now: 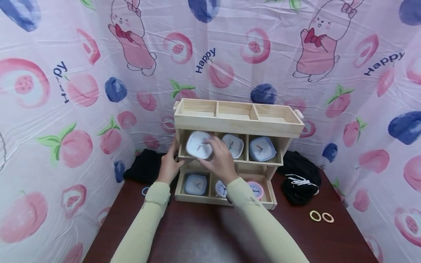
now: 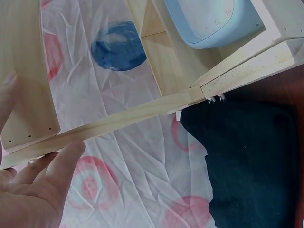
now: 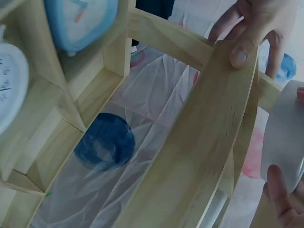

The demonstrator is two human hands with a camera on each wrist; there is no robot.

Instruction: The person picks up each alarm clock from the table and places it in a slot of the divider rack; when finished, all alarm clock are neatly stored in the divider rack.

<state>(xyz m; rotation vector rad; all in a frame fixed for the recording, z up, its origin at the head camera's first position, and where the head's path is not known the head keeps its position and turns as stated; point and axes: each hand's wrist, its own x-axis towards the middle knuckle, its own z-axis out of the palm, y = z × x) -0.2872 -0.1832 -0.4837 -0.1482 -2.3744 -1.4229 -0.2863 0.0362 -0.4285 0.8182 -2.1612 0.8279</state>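
Observation:
A wooden tiered shelf (image 1: 238,122) with compartments stands on the table. My right hand (image 1: 221,159) holds a white square clock (image 1: 197,143) by its edges, at the front of the middle tier's left compartment. With thumb in front and fingers round the side, my left hand (image 1: 169,166) grips the shelf's left edge; its thumb presses the front board (image 3: 199,128) in the right wrist view. Beside the held clock are another white clock (image 1: 234,145) and a blue clock (image 1: 262,149). Below sit a blue square clock (image 1: 196,184), a round white-faced clock (image 1: 220,188) and a pink-rimmed clock (image 1: 255,189).
A black drawstring bag (image 1: 300,179) lies right of the shelf, with a yellowish ring (image 1: 310,216) and a tan ring (image 1: 323,218) in front of it. Black cloth (image 1: 143,168) and a blue ring (image 1: 143,191) lie left. A printed curtain (image 1: 230,44) surrounds the dark table (image 1: 194,233).

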